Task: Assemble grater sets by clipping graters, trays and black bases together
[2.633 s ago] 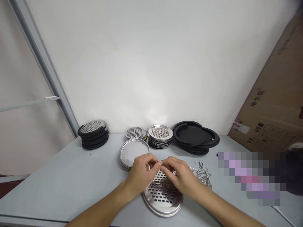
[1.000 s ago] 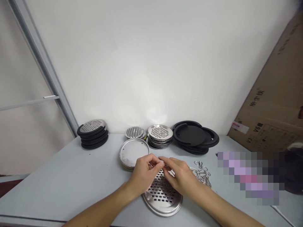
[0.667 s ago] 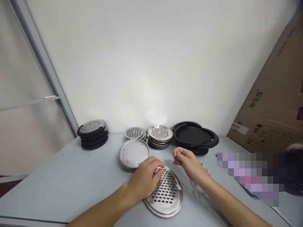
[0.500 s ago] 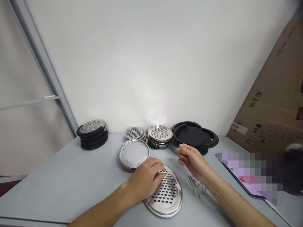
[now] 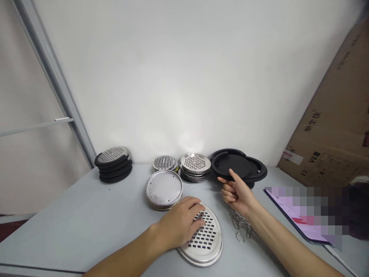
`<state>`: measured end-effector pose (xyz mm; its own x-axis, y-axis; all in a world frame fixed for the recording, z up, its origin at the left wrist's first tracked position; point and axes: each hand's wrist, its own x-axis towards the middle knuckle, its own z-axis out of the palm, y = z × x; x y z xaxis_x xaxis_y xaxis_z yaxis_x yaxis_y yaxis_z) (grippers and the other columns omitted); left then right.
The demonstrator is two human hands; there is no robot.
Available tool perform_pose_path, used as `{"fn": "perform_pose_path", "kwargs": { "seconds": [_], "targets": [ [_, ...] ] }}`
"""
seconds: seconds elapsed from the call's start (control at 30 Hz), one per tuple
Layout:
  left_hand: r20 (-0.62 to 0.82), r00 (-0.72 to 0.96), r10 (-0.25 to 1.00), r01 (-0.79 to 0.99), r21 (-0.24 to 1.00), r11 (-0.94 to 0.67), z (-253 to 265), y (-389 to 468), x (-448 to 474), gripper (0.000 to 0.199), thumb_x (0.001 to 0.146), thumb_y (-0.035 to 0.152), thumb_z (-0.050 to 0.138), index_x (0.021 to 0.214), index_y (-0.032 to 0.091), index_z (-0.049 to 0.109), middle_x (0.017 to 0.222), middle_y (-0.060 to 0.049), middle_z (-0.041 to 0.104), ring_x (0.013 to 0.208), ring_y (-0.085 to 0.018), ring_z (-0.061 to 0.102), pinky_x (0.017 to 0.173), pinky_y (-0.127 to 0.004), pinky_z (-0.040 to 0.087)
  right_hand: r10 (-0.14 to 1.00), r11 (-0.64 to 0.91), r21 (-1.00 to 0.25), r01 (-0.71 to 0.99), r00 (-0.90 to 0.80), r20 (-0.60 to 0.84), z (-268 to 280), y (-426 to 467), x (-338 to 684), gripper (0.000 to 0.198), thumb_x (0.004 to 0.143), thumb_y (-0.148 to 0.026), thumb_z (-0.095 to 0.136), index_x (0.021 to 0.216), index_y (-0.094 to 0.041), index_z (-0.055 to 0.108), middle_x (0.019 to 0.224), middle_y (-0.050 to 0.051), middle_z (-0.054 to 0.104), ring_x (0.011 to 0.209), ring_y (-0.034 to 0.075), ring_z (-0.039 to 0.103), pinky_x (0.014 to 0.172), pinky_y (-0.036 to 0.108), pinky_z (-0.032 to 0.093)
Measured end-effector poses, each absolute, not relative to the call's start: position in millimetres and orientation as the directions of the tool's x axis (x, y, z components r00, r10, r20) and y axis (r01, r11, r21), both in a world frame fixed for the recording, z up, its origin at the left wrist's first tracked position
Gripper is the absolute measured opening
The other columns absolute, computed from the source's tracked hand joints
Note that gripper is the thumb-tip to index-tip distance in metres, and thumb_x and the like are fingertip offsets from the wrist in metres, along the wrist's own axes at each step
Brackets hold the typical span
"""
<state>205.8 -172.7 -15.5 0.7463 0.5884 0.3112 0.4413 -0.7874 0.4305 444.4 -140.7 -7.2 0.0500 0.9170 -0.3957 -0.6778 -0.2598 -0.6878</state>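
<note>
My left hand (image 5: 182, 223) rests on the left side of an oval metal grater plate (image 5: 203, 254) with rows of slots. Its fingers are bent, and thumb and forefinger stand apart over the slots; nothing held shows between them. To the right, my right hand (image 5: 236, 193) hovers before the black rings, thumb and forefinger spread, other fingers curled in, with nothing visible in it. Beneath its wrist lie several bent wire pieces (image 5: 235, 220), partly hidden by the arm. One small metal ring (image 5: 240, 237) lies beside the grater plate.
A stack of plain metal discs (image 5: 164, 187) stands behind my left hand. Farther back are round grater plates (image 5: 196, 164), smaller graters (image 5: 165, 163), black ring holders (image 5: 235, 165) and stacked black-rimmed graters (image 5: 113, 165). A tablet (image 5: 300, 215) and cardboard box (image 5: 325, 134) are at right.
My right hand has opened from a pinch, thumb now raised away from the forefinger. My left thumb and forefinger have parted; the small shiny bit between them no longer shows.
</note>
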Motion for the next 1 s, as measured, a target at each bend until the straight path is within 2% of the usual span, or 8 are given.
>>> {"fn": "perform_pose_path", "kwargs": {
  "seconds": [0.27,0.47,0.63,0.73,0.83,0.93,1.0],
  "targets": [
    [0.297,0.76,0.578,0.446,0.408,-0.796,-14.9,-172.9,206.4,0.031,0.091,0.03,0.056,0.121,0.02,0.058,0.122,-0.009,0.059,0.115,-0.024,0.052,0.102,-0.039,0.043,0.919,-0.25,-0.741,-0.623,0.087,-0.384,-11.9,-136.8,446.7,0.042,0.089,-0.056,0.05,0.084,-0.015,0.057,0.043,-0.014,0.018,0.033,0.003,0.012,0.029,0.014,0.011],
    [0.307,0.763,0.568,0.435,0.406,-0.804,-15.0,-173.3,206.1,0.032,0.091,0.03,0.055,0.122,0.021,0.057,0.122,-0.009,0.059,0.114,-0.025,0.052,0.101,-0.04,0.044,0.924,-0.142,-0.837,-0.529,0.232,-0.304,-10.8,-138.8,443.9,0.034,0.088,-0.047,0.052,0.083,-0.014,0.057,0.041,-0.013,0.022,0.033,0.003,0.012,0.029,0.015,0.012],
    [0.304,0.752,0.585,0.433,0.441,-0.786,-15.0,-173.6,206.6,0.031,0.09,0.029,0.057,0.12,0.021,0.059,0.122,-0.009,0.06,0.114,-0.025,0.053,0.101,-0.041,0.044,0.931,-0.105,-0.866,-0.489,0.257,-0.258,-8.1,-143.2,437.1,0.033,0.086,-0.046,0.053,0.083,-0.014,0.058,0.042,-0.013,0.022,0.034,0.004,0.012,0.031,0.016,0.011],
    [0.328,0.695,0.64,0.416,0.542,-0.73,-14.0,-173.0,206.9,0.033,0.09,0.03,0.057,0.122,0.022,0.058,0.123,-0.009,0.06,0.116,-0.024,0.053,0.103,-0.042,0.042,0.954,-0.086,-0.879,-0.469,0.215,-0.208,-6.2,-147.5,432.7,0.035,0.084,-0.048,0.054,0.08,-0.014,0.058,0.043,-0.013,0.02,0.035,0.004,0.011,0.032,0.017,0.01],
    [0.338,0.521,0.784,0.358,0.747,-0.56,-11.9,-170.2,207.0,0.038,0.091,0.036,0.055,0.126,0.022,0.054,0.123,-0.01,0.061,0.114,-0.024,0.056,0.101,-0.042,0.044,0.988,-0.111,-0.888,-0.447,0.049,-0.149,-3.1,-155.5,426.7,0.038,0.084,-0.05,0.054,0.075,-0.013,0.059,0.044,-0.013,0.019,0.038,0.004,0.008,0.034,0.018,0.008],
    [0.248,0.382,0.89,0.138,0.937,-0.32,-7.3,-165.2,207.1,0.051,0.089,0.046,0.055,0.131,0.019,0.046,0.117,-0.012,0.063,0.103,-0.023,0.063,0.09,-0.039,0.052,0.968,-0.22,-0.879,-0.423,-0.205,-0.143,0.2,-167.0,417.9,0.043,0.084,-0.052,0.052,0.073,-0.012,0.061,0.045,-0.013,0.017,0.04,0.004,0.005,0.035,0.018,0.007],
    [0.184,0.37,0.91,-0.037,0.982,-0.184,-2.6,-162.1,207.5,0.058,0.088,0.051,0.055,0.133,0.017,0.041,0.11,-0.012,0.065,0.094,-0.022,0.067,0.082,-0.037,0.055,0.933,-0.291,-0.877,-0.382,-0.318,-0.171,1.5,-174.4,411.6,0.045,0.083,-0.054,0.051,0.071,-0.012,0.061,0.044,-0.013,0.017,0.04,0.004,0.006,0.036,0.018,0.006]
  ]
}}
